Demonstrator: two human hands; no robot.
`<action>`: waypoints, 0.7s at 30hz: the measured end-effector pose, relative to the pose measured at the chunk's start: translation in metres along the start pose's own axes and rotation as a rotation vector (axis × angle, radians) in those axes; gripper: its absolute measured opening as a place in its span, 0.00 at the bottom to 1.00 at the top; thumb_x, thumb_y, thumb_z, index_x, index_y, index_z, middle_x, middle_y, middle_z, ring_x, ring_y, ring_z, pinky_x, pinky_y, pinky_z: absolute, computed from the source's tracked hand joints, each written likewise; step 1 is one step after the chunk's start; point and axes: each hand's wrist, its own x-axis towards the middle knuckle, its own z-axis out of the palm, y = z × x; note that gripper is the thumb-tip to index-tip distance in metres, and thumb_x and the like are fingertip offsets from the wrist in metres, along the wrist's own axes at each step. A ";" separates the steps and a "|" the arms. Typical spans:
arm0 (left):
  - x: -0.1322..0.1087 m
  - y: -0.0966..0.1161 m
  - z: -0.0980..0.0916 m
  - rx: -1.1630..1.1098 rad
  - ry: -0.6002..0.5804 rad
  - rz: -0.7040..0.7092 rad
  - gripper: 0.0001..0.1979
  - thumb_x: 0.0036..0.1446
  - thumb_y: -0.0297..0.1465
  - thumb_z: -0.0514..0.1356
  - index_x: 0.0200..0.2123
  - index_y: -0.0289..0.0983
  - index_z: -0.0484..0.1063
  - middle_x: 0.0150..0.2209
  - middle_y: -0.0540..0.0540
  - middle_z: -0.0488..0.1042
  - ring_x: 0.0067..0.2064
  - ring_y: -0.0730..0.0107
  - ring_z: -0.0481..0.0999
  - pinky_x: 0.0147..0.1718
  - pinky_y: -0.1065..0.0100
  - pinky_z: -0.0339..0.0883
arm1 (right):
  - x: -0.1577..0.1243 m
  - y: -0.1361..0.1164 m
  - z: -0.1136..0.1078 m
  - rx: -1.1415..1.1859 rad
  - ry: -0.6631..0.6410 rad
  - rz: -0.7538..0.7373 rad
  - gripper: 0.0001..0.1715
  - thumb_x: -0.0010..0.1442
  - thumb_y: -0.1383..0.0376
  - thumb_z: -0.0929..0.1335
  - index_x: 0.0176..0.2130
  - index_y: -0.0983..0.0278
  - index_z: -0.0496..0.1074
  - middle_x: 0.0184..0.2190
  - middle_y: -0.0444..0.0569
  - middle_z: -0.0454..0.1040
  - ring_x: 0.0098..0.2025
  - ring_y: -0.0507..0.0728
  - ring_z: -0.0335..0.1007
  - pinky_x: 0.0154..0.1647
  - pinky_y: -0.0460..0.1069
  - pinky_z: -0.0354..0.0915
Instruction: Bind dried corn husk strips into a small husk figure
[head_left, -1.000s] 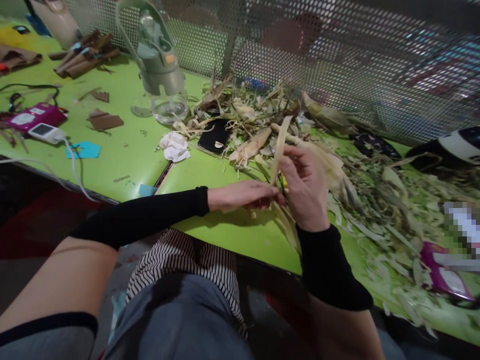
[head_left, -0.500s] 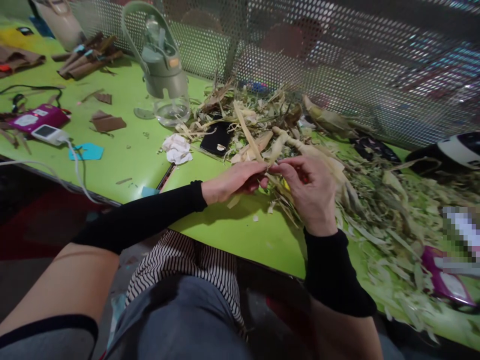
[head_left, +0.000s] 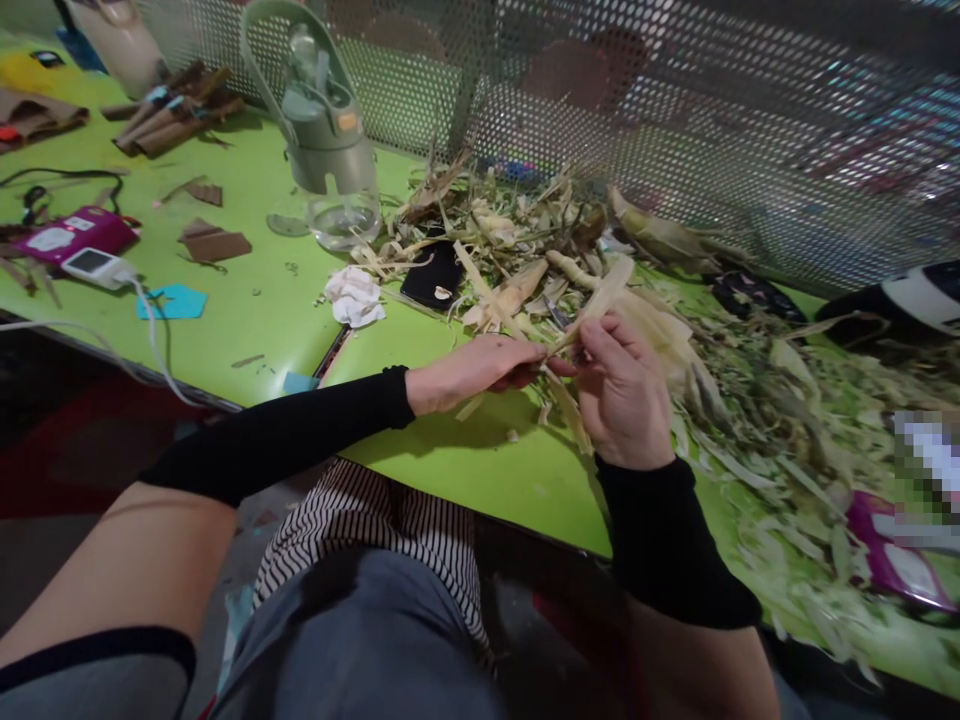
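Observation:
My left hand (head_left: 491, 365) reaches in from the left over the green table (head_left: 465, 460), its fingers closed on pale corn husk strips. One husk strip (head_left: 480, 280) sticks out up and left beyond its fingertips. My right hand (head_left: 626, 395) is right beside it, thumb and fingers pinching a wider corn husk (head_left: 611, 285) that points up and away. The fingertips of both hands almost meet, and the exact spot where the strips cross is partly hidden. Under the right hand a strip end (head_left: 566, 410) hangs down toward the table.
A heap of dry husk scraps (head_left: 517, 225) lies behind my hands and spreads right. A clear bottle with a green lid (head_left: 330, 150), crumpled white tissue (head_left: 354, 297) and a black flat object (head_left: 435, 275) are to the left. A perforated metal panel (head_left: 570, 90) borders the back.
The wide husk in my right hand has swung up and to the right, and that hand has turned. My left hand has shifted slightly right with its strips.

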 end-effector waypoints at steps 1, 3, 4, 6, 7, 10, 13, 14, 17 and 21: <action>-0.002 0.002 0.000 0.022 -0.001 0.004 0.21 0.72 0.40 0.53 0.35 0.34 0.80 0.25 0.53 0.59 0.27 0.76 0.55 0.26 0.72 0.50 | 0.001 0.001 -0.002 0.025 -0.001 0.004 0.17 0.58 0.51 0.77 0.31 0.58 0.73 0.30 0.42 0.64 0.30 0.52 0.63 0.31 0.49 0.69; -0.006 0.004 0.001 0.065 -0.012 0.010 0.21 0.71 0.41 0.53 0.35 0.34 0.79 0.24 0.53 0.58 0.27 0.75 0.55 0.27 0.71 0.51 | 0.004 0.002 -0.005 0.059 0.008 0.002 0.18 0.57 0.50 0.78 0.30 0.58 0.73 0.31 0.42 0.65 0.29 0.52 0.62 0.30 0.49 0.67; -0.007 0.004 0.001 0.079 -0.020 0.013 0.21 0.71 0.42 0.53 0.35 0.34 0.79 0.24 0.53 0.59 0.27 0.75 0.56 0.27 0.71 0.52 | 0.005 0.003 -0.006 0.069 0.019 -0.008 0.19 0.56 0.50 0.79 0.30 0.58 0.73 0.31 0.43 0.65 0.29 0.51 0.61 0.29 0.49 0.66; -0.008 0.003 0.001 0.079 -0.035 0.017 0.21 0.71 0.42 0.54 0.34 0.34 0.78 0.24 0.53 0.60 0.27 0.75 0.56 0.28 0.71 0.53 | 0.007 0.006 -0.008 0.059 0.037 -0.041 0.20 0.57 0.48 0.78 0.30 0.58 0.73 0.31 0.43 0.66 0.29 0.51 0.62 0.29 0.49 0.66; -0.008 0.003 0.000 0.066 -0.041 0.018 0.21 0.71 0.42 0.54 0.34 0.34 0.78 0.24 0.53 0.60 0.27 0.75 0.57 0.27 0.71 0.53 | 0.008 0.008 -0.009 0.033 0.035 -0.060 0.20 0.58 0.47 0.77 0.31 0.58 0.73 0.31 0.43 0.67 0.29 0.52 0.62 0.30 0.49 0.66; -0.003 0.000 -0.001 -0.021 -0.056 0.026 0.18 0.71 0.39 0.54 0.36 0.35 0.78 0.26 0.53 0.62 0.26 0.77 0.56 0.26 0.72 0.50 | 0.013 0.013 -0.012 -0.117 -0.026 -0.100 0.22 0.63 0.43 0.73 0.35 0.57 0.73 0.30 0.43 0.68 0.29 0.54 0.65 0.29 0.51 0.66; 0.003 0.000 -0.002 -0.138 -0.027 0.025 0.14 0.69 0.30 0.51 0.36 0.34 0.75 0.26 0.53 0.64 0.25 0.79 0.54 0.25 0.72 0.48 | 0.012 0.009 -0.013 -0.267 -0.040 -0.100 0.25 0.65 0.39 0.69 0.38 0.57 0.74 0.31 0.45 0.72 0.30 0.55 0.68 0.30 0.52 0.67; 0.004 0.001 -0.002 -0.169 -0.006 0.023 0.13 0.68 0.26 0.51 0.35 0.34 0.74 0.26 0.53 0.65 0.25 0.79 0.55 0.25 0.73 0.49 | 0.010 0.005 -0.012 -0.311 -0.030 -0.099 0.26 0.66 0.38 0.69 0.38 0.57 0.74 0.32 0.46 0.74 0.30 0.55 0.69 0.31 0.52 0.67; 0.004 0.002 -0.002 -0.203 0.042 0.055 0.10 0.65 0.20 0.52 0.33 0.34 0.69 0.28 0.52 0.69 0.26 0.80 0.60 0.28 0.73 0.55 | 0.001 -0.011 -0.007 -0.464 -0.095 -0.104 0.27 0.66 0.39 0.69 0.38 0.59 0.76 0.34 0.48 0.79 0.33 0.56 0.71 0.32 0.51 0.67; 0.004 0.001 -0.005 -0.038 0.067 0.171 0.11 0.69 0.23 0.53 0.32 0.36 0.66 0.30 0.52 0.70 0.29 0.78 0.63 0.31 0.71 0.58 | -0.006 -0.022 -0.003 -0.607 -0.238 -0.163 0.21 0.67 0.46 0.71 0.34 0.59 0.76 0.30 0.46 0.78 0.32 0.56 0.71 0.34 0.52 0.67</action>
